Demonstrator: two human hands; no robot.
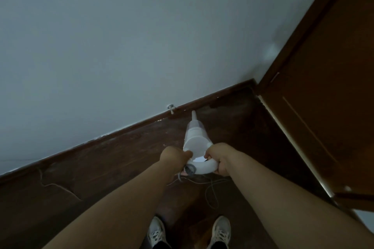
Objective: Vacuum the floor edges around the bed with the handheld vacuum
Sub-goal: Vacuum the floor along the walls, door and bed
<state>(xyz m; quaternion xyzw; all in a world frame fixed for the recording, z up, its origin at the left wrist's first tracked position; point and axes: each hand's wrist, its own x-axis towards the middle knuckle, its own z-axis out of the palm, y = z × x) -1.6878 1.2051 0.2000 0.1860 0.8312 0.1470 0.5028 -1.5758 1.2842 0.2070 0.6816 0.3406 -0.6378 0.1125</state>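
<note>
A white handheld vacuum (194, 137) points away from me, its narrow nozzle tip close to the dark skirting board (121, 130) at the foot of the wall. My right hand (219, 158) grips the vacuum's looped handle from the right. My left hand (175, 156) holds the vacuum's rear on the left, fingers curled round it. A thin grey cord (210, 190) trails from the back of the vacuum onto the dark wooden floor (91, 167). No bed is in view.
A pale wall (121, 46) fills the upper view, with a small metal fitting (171, 107) just above the skirting. A brown wooden door (323, 87) stands open on the right. My two white shoes (220, 230) are at the bottom. Another thin cord (58, 186) lies on the floor at left.
</note>
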